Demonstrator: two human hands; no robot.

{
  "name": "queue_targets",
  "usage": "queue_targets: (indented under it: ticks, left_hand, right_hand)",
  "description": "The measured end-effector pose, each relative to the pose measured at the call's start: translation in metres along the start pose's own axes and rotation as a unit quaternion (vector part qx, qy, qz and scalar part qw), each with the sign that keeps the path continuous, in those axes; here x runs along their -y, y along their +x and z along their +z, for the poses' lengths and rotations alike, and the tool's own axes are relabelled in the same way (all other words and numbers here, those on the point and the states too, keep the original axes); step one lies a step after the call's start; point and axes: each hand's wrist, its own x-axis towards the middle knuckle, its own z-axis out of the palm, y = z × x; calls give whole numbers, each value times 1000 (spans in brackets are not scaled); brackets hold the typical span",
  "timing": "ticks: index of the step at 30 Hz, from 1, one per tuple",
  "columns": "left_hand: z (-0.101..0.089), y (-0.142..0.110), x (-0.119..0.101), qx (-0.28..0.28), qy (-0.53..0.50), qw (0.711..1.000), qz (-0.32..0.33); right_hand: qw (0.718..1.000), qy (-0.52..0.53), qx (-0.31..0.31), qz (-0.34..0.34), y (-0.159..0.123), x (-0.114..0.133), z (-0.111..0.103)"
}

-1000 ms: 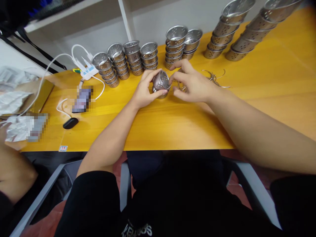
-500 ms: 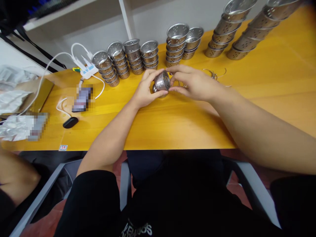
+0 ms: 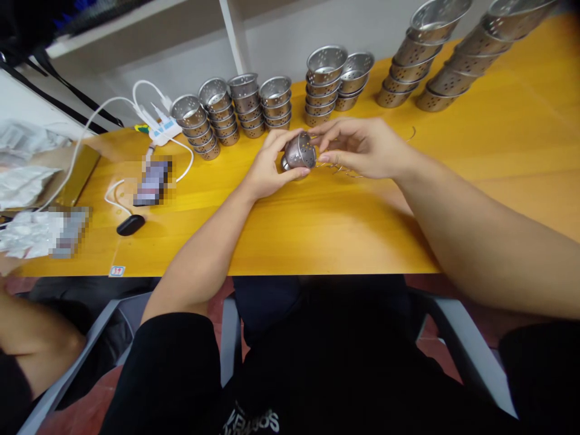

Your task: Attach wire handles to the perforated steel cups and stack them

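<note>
The yellow worktop (image 3: 317, 241) is the biggest thing here. Toward the right of its back edge stands the tallest stack of cups (image 3: 466, 63), with another tall stack (image 3: 408, 72) just beside it. More short stacks (image 3: 220, 115) stand in a row to the left, near the back edge. All these metal cups have little holes. The right hand (image 3: 362, 145) has bent fingers, with the tips right by the mouth of the small cup (image 3: 296, 150); I can't tell if that grip pinches anything. Half a second ago its thumb was up against the rim, and now the thumb is a little way off, so the left hand (image 3: 265, 169) seems to hold it steady alone. The left grip is wrapped around the small cup, tipped with its mouth to the right, between the back stacks and the near edge. Smallest are the thin curly wires (image 3: 339, 168) below the right hand.
</note>
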Motion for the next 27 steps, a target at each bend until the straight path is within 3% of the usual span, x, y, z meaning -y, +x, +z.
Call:
queue_targets:
  ticks: [5, 7, 10, 13, 17, 20, 24, 27]
  left_hand:
    - [2, -2, 3, 2, 0, 999, -33]
    - [3, -3, 5, -2, -2, 999, -43]
    - [4, -3, 9, -16, -7, 998, -54]
    - [6, -4, 16, -25, -13, 998, -60]
    - [9, -6, 26, -17, -16, 997, -71]
    - [10, -7, 27, -7, -19, 997, -72]
    - [8, -5, 21, -5, 2, 999, -36]
    - [6, -2, 17, -4, 23, 1000, -2]
  right_hand:
    - [993, 104, -30, 46, 1, 7, 1]
    - [993, 96, -58, 47, 0, 3, -4]
    - [996, -48, -71, 27, -2, -16, -17]
    - [981, -189, -5, 36, -3, -39, -31]
    - [969, -241, 25, 47, -6, -50, -38]
    - [976, -217, -10, 10, -7, -40, -26]
    - [990, -128, -37, 48, 1, -19, 8]
    - [990, -130, -34, 49, 12, -12, 28]
